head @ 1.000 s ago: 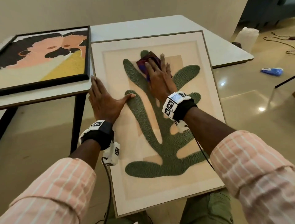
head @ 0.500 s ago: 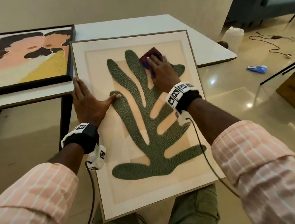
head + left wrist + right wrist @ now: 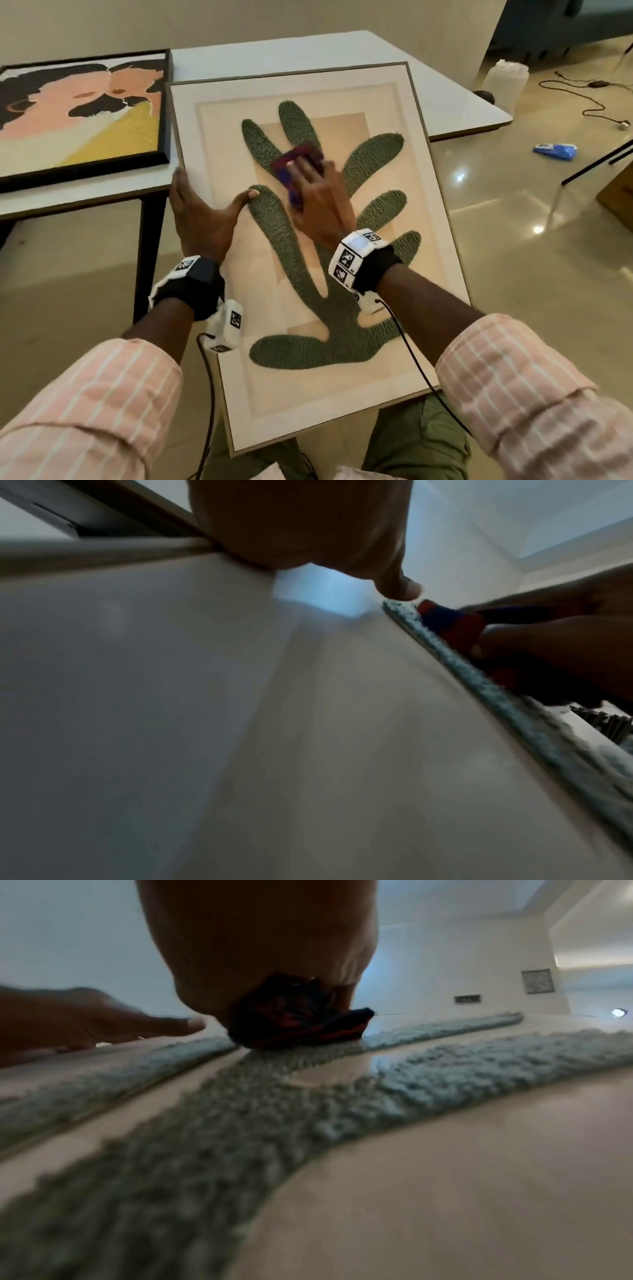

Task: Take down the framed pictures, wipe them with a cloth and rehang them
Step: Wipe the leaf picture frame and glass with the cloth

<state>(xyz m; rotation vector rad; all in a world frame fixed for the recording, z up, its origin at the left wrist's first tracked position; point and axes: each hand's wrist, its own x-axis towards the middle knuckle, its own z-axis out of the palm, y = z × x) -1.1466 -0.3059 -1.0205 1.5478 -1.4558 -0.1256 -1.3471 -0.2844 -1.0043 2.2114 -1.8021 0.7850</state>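
Black-framed, the portrait picture (image 3: 82, 113) is lying flat on the left of the white worktop (image 3: 274, 54), apart from the wiping. Just to its right, the light-framed leaf picture (image 3: 387, 113) is leaning with its top edge on the worktop and its lower edge towards the person's lap. The left hand (image 3: 202, 219) is lying flat and spread on the picture's left margin, thumb reaching to the green tufted leaf (image 3: 308, 325), gripping nothing. It is best kept pressing there so the frame is not sliding off the worktop edge. To the right, the right hand (image 3: 318, 202) is pressing the red and blue cloth (image 3: 294, 164) under straight fingers onto the leaf's middle. Light, even strokes along each lobe are probably wisest, since the pile looks likely to snag.
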